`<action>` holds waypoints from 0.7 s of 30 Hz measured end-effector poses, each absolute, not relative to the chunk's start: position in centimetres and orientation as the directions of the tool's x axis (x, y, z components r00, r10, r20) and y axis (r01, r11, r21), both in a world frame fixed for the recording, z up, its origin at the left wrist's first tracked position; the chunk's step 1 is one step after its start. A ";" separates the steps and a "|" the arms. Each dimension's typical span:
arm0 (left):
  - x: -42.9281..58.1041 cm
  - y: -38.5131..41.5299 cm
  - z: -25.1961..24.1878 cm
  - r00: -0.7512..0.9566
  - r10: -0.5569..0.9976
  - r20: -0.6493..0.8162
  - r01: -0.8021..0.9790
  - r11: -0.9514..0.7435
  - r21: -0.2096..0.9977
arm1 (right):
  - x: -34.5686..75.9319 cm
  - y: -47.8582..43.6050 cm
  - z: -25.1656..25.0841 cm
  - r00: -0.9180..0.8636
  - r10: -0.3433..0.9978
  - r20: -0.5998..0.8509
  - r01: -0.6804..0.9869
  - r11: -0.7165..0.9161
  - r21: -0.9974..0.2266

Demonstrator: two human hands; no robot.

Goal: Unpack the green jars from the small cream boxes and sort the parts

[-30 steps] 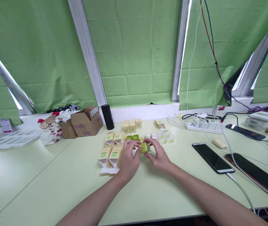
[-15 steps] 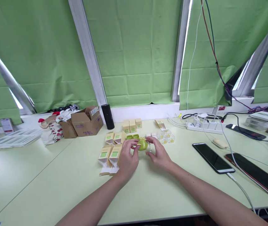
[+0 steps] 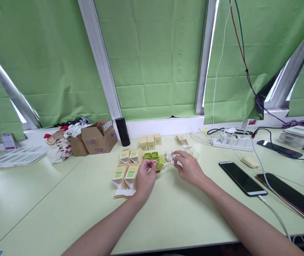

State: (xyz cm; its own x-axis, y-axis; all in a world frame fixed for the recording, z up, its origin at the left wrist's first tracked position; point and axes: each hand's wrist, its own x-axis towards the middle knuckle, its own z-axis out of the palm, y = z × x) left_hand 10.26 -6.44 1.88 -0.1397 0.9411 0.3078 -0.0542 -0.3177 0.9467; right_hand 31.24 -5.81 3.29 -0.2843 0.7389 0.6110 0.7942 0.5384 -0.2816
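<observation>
Between the fingers of my left hand (image 3: 146,175) is a small rounded green case (image 3: 161,163) with a short pale loop on it. My right hand (image 3: 190,168) is closed on a clear plastic piece (image 3: 170,158), just right of the case and apart from it. Behind the hands lie small green square containers (image 3: 151,155). Kraft-paper boxes with green squares (image 3: 118,175) stand beside my left hand, several of them with open flaps. Partly hidden behind my right hand are round clear pieces with yellow spots (image 3: 195,154).
Small kraft boxes (image 3: 151,142) and a black bottle (image 3: 122,132) stand at the back, with a cardboard carton (image 3: 99,138) to their left. Phones (image 3: 242,179) with charging cables lie on the right, below a white power strip (image 3: 232,144).
My right hand has moved right, drawing the clear piece away from the green case. My left hand still holds the case, now slightly tilted.
</observation>
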 end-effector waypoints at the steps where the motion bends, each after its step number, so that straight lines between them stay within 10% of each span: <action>1: 10.3 -6.5 1.9 -0.138 0.943 0.303 -0.050 -0.312 0.949 | 31.6 -5.8 3.7 -0.276 0.761 0.587 0.819 0.506 -0.270; 9: 10.6 -6.8 2.0 -0.118 0.946 0.300 -0.027 -0.305 0.952 | 37.0 -5.2 7.2 -0.071 0.901 0.427 0.898 0.245 -0.366; 21: 10.4 -6.7 1.9 -0.115 0.947 0.299 -0.011 -0.302 0.953 | 39.6 -3.8 5.0 -0.037 0.996 0.083 0.983 0.051 -0.175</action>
State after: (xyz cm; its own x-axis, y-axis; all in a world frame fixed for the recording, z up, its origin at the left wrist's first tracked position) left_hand 10.38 -6.70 1.89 -0.1149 0.9474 0.2986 -0.0111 -0.3018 0.9533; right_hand 39.57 -3.83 5.03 -0.0366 0.9959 0.0828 0.9833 0.0506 -0.1747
